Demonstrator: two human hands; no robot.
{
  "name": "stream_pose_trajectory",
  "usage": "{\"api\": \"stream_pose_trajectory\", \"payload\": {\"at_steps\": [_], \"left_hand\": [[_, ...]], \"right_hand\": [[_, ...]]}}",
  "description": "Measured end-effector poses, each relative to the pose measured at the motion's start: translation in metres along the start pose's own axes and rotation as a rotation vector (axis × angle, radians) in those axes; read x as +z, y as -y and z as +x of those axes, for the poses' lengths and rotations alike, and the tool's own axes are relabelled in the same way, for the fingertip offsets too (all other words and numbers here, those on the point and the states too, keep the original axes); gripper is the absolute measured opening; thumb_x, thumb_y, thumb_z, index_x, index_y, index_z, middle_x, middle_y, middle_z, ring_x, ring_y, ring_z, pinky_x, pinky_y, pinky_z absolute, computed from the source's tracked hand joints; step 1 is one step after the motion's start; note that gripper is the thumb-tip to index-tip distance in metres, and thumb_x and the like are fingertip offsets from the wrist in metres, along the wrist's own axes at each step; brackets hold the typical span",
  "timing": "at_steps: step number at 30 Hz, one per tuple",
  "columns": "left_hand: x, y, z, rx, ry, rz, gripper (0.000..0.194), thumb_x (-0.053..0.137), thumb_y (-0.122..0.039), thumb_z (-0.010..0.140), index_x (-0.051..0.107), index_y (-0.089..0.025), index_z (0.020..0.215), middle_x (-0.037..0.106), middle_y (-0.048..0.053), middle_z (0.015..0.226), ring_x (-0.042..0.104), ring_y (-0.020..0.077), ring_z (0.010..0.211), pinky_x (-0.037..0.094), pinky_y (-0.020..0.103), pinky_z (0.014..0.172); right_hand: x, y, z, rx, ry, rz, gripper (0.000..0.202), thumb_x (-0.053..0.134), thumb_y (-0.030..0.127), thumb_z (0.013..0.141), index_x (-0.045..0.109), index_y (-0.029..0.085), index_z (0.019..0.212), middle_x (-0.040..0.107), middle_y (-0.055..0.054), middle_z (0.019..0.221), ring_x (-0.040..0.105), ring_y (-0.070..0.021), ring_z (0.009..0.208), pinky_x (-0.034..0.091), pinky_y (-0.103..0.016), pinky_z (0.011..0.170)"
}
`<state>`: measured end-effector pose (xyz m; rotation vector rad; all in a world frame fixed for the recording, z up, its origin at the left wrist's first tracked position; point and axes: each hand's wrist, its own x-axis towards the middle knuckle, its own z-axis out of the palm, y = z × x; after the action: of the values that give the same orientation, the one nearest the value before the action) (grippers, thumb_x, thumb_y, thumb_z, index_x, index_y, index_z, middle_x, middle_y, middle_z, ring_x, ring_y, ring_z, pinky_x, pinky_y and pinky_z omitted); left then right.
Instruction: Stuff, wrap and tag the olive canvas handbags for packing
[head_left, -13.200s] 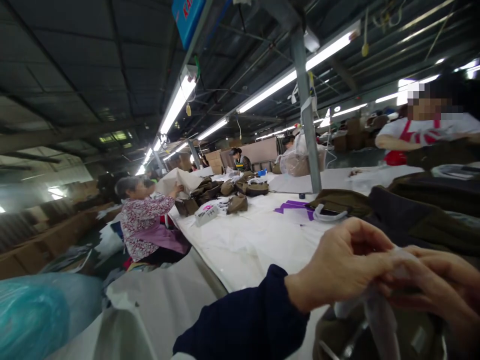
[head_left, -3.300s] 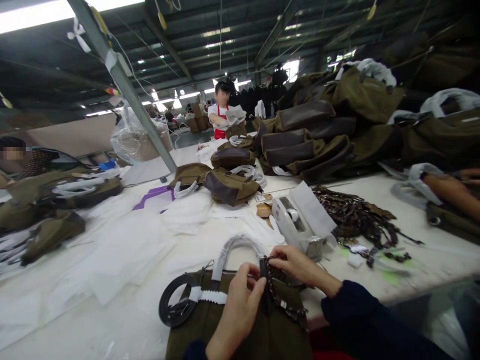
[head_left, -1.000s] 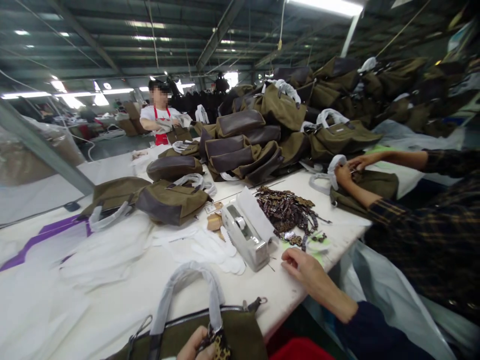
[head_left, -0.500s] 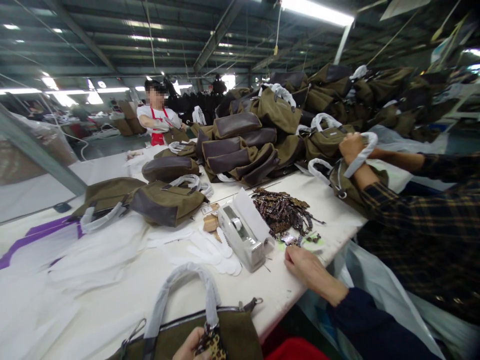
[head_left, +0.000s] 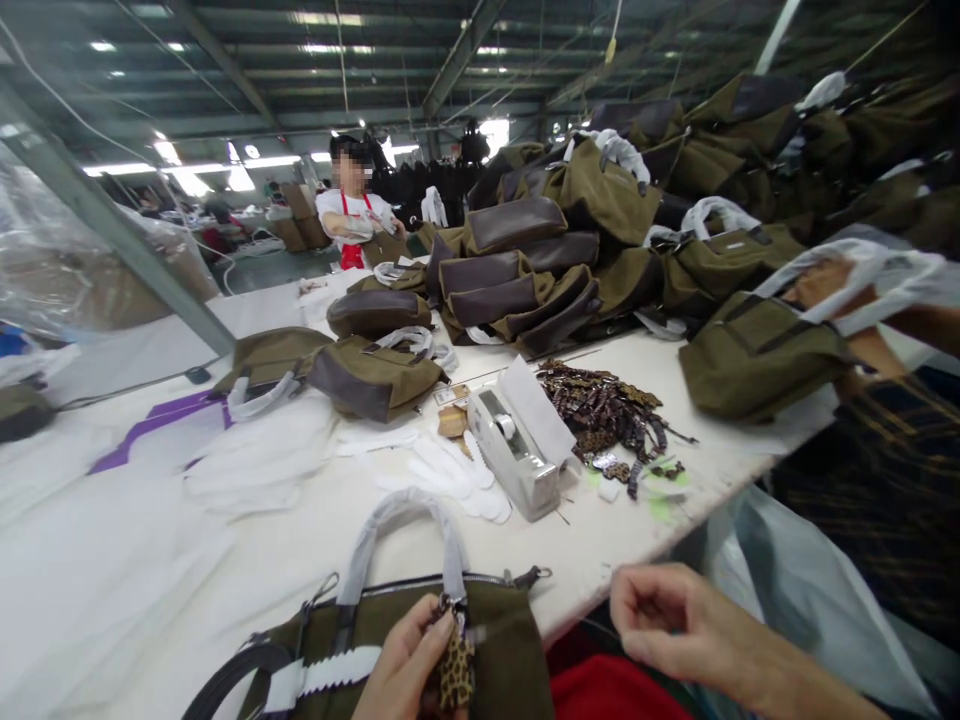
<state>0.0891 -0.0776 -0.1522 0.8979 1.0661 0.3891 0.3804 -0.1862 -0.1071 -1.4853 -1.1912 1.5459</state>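
Observation:
My left hand [head_left: 411,655] pinches a leopard-print charm [head_left: 456,668] that hangs at the base of a handle of an olive handbag [head_left: 506,640]. The bag lies at the table's front edge, its handle [head_left: 409,510] wrapped in white paper. A dark strap [head_left: 236,675] with a white toothed strip [head_left: 341,672] around it rests at the bag's left. My right hand [head_left: 660,615] is off the table edge, right of the bag, with fingers curled in; whatever they hold, if anything, is hidden. Beyond it lies a heap of leopard-print charms [head_left: 600,405].
A tape dispenser [head_left: 517,450] stands mid-table beside white toothed strips [head_left: 450,475]. Olive bags [head_left: 517,285] are piled behind. At right, a co-worker in a plaid sleeve [head_left: 907,450] handles another bag [head_left: 765,355]. Another person in a red apron [head_left: 351,215] stands at the far side.
My right hand has drawn back from the edge of the charm heap towards me. My left hand still grips the charm. The co-worker's bag at right has turned, and the view has shifted.

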Motion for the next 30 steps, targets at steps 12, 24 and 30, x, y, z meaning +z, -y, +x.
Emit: {"api": "stream_pose_trajectory", "payload": {"at_steps": [12,24,30], "left_hand": [[-0.003,0.01,0.003,0.137,0.089,0.07,0.041,0.058,-0.056,0.089,0.057,-0.016,0.094,0.047,-0.008,0.061,0.032,0.0013,0.035,0.034,0.012,0.032],[0.004,-0.001,-0.007,0.136,0.036,0.045,0.039,0.057,-0.056,0.09,0.057,-0.016,0.092,0.046,-0.006,0.064,0.037,0.0039,0.041,0.039,0.013,0.034],[0.003,0.01,-0.001,0.169,0.011,0.101,0.044,0.047,-0.06,0.094,0.048,-0.018,0.079,0.041,-0.007,0.059,0.036,0.0041,0.039,0.036,0.012,0.031]], "right_hand": [[0.075,-0.026,0.055,-0.025,0.066,-0.339,0.003,0.057,0.015,0.075,0.056,0.015,0.073,0.059,0.0,0.066,0.049,-0.0106,0.058,0.03,-0.021,0.051],[0.074,-0.023,0.058,0.01,0.059,-0.365,0.007,0.057,0.02,0.075,0.053,0.016,0.071,0.055,0.0,0.065,0.047,-0.0111,0.057,0.031,-0.022,0.052],[0.068,-0.025,0.06,-0.033,0.061,-0.464,0.006,0.057,0.018,0.078,0.054,0.017,0.072,0.058,-0.001,0.068,0.049,-0.0121,0.059,0.033,-0.022,0.053]]}}
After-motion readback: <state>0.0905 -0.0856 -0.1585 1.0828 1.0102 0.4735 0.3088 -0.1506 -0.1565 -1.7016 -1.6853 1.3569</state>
